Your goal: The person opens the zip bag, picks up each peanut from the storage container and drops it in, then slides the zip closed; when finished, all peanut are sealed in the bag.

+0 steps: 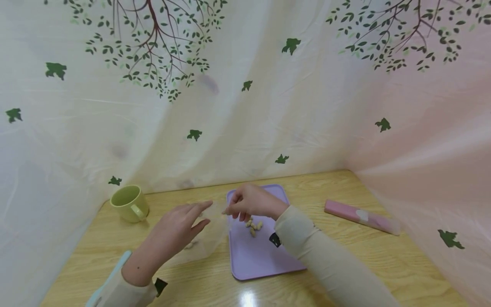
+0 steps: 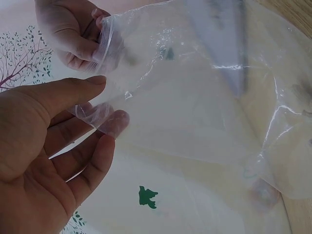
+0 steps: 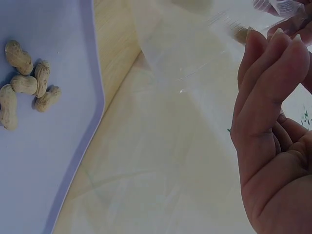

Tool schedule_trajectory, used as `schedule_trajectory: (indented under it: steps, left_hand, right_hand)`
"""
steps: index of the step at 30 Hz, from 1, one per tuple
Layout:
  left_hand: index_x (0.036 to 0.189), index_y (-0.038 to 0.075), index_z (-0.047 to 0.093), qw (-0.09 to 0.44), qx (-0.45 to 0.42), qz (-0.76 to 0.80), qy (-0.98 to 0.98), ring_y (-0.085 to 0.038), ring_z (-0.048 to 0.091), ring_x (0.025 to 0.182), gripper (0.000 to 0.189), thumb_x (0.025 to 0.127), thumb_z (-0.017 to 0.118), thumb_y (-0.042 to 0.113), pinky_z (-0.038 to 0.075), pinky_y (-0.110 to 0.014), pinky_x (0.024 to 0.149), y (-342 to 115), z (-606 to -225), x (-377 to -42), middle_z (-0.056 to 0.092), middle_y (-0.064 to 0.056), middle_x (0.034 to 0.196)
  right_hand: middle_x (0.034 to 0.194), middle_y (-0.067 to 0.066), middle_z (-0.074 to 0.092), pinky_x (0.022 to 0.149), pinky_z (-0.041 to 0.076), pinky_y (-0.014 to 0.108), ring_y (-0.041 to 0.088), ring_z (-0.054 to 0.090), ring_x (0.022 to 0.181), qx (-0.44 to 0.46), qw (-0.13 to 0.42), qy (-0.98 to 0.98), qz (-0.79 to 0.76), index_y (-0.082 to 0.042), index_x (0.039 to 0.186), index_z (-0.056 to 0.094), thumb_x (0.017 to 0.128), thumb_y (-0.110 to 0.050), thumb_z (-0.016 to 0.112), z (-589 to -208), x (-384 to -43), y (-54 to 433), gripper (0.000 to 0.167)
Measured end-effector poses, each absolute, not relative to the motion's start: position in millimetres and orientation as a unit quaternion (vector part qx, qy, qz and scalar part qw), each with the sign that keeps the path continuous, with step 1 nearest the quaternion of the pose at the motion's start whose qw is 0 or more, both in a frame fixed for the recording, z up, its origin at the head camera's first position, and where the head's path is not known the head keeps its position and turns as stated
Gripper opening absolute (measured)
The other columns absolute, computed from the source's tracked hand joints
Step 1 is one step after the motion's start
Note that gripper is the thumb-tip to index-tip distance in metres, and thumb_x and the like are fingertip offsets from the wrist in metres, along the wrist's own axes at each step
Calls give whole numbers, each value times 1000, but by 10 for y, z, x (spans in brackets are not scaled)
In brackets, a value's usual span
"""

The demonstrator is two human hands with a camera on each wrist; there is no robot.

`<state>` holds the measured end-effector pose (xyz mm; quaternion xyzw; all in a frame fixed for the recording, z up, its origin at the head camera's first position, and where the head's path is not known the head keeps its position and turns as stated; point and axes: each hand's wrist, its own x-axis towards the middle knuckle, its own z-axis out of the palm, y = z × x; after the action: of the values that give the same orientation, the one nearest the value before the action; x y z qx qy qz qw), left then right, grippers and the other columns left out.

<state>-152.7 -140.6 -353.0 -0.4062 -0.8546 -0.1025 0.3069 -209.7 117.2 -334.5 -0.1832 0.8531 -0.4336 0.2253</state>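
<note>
A clear zip bag [image 2: 195, 122] hangs between the two hands, its ridged mouth at their fingertips. My left hand [image 1: 174, 232] has its thumb and curled fingers at one side of the mouth; two fingertips show through the plastic in the left wrist view. My right hand [image 1: 257, 202] pinches the opposite corner of the mouth, above the purple tray [image 1: 253, 260]. Several peanuts [image 3: 24, 84] in their shells lie on that tray. Pale lumps [image 1: 189, 245] show low in the bag, too blurred to name surely.
A green mug [image 1: 128, 204] stands at the back left of the wooden table [image 1: 203, 285]. To the right lies a long pink packet [image 1: 360, 215]. A light blue edge [image 1: 111, 273] shows beside the left forearm. Printed curtains enclose the back and sides.
</note>
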Motion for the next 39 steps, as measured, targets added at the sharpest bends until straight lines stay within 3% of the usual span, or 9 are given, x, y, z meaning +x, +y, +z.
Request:
schedule_trajectory:
  steps: [11, 18, 24, 32, 39]
  left_hand:
    - [132, 6, 70, 304, -405, -99, -857, -19, 77, 77, 58, 80, 95, 14, 64, -33, 67, -1396, -3544, -1516, 83, -6, 105]
    - [134, 7, 70, 290, -394, -97, -867, -21, 79, 84, 57, 83, 93, 16, 66, -36, 72, -1402, -3542, -1516, 83, -7, 109]
    - [136, 7, 69, 279, -387, -98, -873, -24, 80, 89, 57, 85, 91, 15, 67, -38, 76, -1407, -3534, -1532, 83, -8, 112]
    - [136, 7, 69, 279, -389, -99, -872, -23, 80, 88, 56, 85, 91, 16, 67, -37, 75, -1404, -3543, -1546, 83, -8, 111]
    - [135, 7, 69, 277, -391, -100, -872, -23, 80, 89, 56, 85, 91, 15, 67, -37, 76, -1392, -3537, -1559, 83, -7, 111]
  right_hand:
    - [86, 5, 79, 66, 65, 34, 31, 77, 75, -164, 213, 860, -435, -13, 92, 77, 103, -38, 71, -3360, -2106, 1277, 28]
    - [88, 6, 79, 74, 67, 38, 22, 75, 72, -137, 195, 863, -446, -10, 93, 77, 104, -41, 68, -3397, -2183, 1476, 34]
    - [89, 9, 79, 73, 67, 38, 24, 75, 73, -106, 196, 866, -448, -6, 97, 77, 106, -38, 67, -3529, -2276, 1651, 34]
    - [78, 9, 78, 60, 62, 24, 10, 66, 59, -81, 245, 882, -394, 4, 96, 80, 99, -21, 76, -3895, -2351, 1776, 26]
    - [70, 4, 73, 55, 56, 19, 8, 62, 57, -66, 266, 890, -364, -1, 84, 79, 95, -14, 80, -4086, -2386, 1776, 16]
